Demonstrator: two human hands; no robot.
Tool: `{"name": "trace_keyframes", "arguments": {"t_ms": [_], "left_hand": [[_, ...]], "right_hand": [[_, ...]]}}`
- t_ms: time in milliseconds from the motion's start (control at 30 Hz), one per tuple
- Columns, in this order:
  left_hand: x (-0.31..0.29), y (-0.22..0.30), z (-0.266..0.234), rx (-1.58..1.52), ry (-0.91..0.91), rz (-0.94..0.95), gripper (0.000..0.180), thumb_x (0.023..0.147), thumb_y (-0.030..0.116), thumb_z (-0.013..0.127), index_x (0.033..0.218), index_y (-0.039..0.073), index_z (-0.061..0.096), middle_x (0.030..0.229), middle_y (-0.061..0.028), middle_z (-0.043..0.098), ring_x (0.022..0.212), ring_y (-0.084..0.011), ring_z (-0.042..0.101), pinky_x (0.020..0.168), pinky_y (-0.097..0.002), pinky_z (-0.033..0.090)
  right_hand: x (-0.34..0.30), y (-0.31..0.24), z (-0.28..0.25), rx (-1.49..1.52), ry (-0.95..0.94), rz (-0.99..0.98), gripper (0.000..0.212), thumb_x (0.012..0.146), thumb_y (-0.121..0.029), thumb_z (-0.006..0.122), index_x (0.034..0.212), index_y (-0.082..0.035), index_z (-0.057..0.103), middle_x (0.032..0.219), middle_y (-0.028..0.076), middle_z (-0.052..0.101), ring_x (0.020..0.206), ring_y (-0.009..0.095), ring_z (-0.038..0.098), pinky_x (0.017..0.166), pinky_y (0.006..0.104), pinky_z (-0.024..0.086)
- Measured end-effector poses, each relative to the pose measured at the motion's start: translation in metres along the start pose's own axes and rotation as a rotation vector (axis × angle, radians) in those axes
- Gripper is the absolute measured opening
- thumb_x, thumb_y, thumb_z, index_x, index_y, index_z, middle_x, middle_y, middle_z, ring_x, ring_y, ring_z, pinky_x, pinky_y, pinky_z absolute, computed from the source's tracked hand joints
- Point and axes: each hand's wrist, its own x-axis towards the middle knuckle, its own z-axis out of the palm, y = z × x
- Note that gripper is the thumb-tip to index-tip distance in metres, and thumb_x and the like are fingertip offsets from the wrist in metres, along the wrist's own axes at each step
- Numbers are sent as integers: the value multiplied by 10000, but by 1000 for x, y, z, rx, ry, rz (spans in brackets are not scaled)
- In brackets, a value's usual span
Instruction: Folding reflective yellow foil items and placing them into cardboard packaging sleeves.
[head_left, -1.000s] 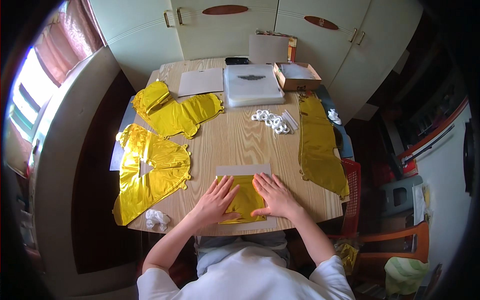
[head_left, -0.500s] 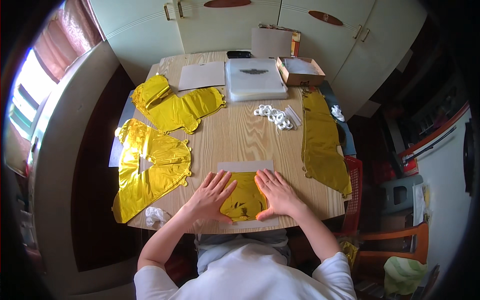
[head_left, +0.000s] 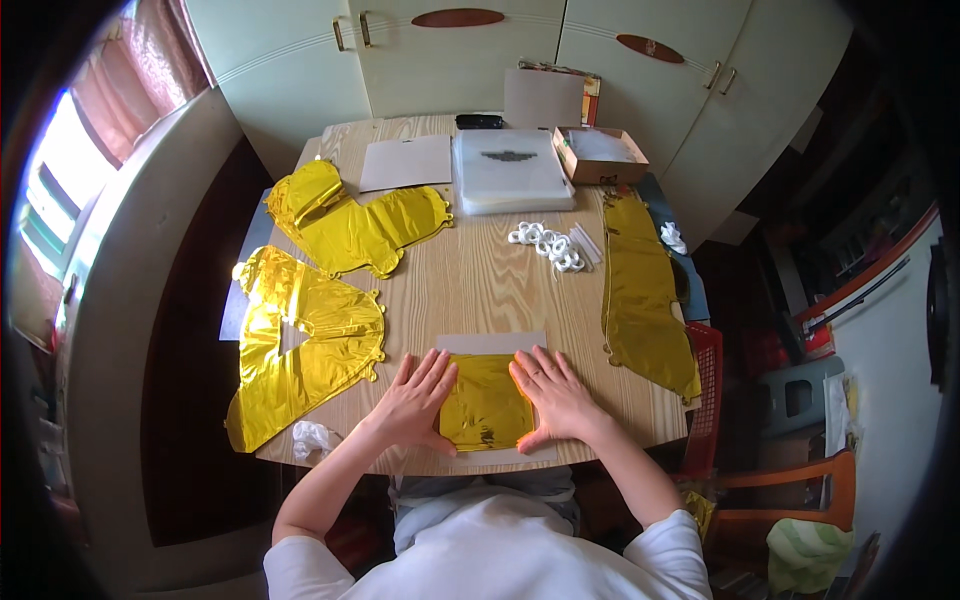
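Left hand (head_left: 415, 398) and right hand (head_left: 553, 394) lay flat, fingers spread wide, gripping nothing, either side of gold foil (head_left: 486, 402) on grey card (head_left: 492, 343), lower centre, wooden table (head_left: 480, 280), foil balloons (head_left: 300, 340) left

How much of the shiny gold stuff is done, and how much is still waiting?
One gold foil piece looks folded small on a grey card. The left hand and right hand lie flat on either side of it, pressing. Left to do, probably: the unfolded gold foil shapes on the left, more gold foil farther back, and a long gold piece on the right of the table.
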Motion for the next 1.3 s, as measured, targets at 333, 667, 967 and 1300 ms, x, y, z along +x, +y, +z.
{"name": "trace_keyframes", "arguments": {"t_ms": [333, 667, 967, 1300], "left_hand": [[-92, 68, -13, -631, -104, -716, 616, 841, 380, 707, 1252, -52, 555, 1190, -189, 611, 1133, -323, 583, 902, -410, 496], [-135, 87, 78, -2244, 226, -717, 223, 997, 131, 519, 1154, -4, 601, 976, -103, 700, 816, -198, 699, 749, -335, 572], [-137, 89, 87, -2004, 334, -793, 198, 982, 91, 524, 1117, -24, 612, 944, -106, 693, 725, -178, 687, 643, -303, 579], [-149, 82, 74, -1968, 626, -799, 178, 950, 35, 536, 1084, -41, 626, 868, -44, 647, 709, -106, 606, 636, -266, 527]], "right_hand": [[8, -21, -1, -5, -53, -226, 1326, 553, -801, 675, 1518, -25, 202, 1591, 172, 158, 1479, 356, 88, 1202, 475, 79], [29, -41, -11, 3, -146, -440, 1339, 526, -756, 714, 1525, -41, 181, 1601, 143, 152, 1481, 346, 102, 1190, 527, 108], [32, -38, -14, -28, -176, -507, 1331, 539, -747, 721, 1531, -55, 163, 1603, 116, 162, 1481, 333, 118, 1182, 552, 125], [185, 98, -98, 339, 328, -120, 660, 940, -499, 541, 1423, -60, 439, 1489, 174, 402, 1392, 332, 358, 1150, 431, 298]]}}
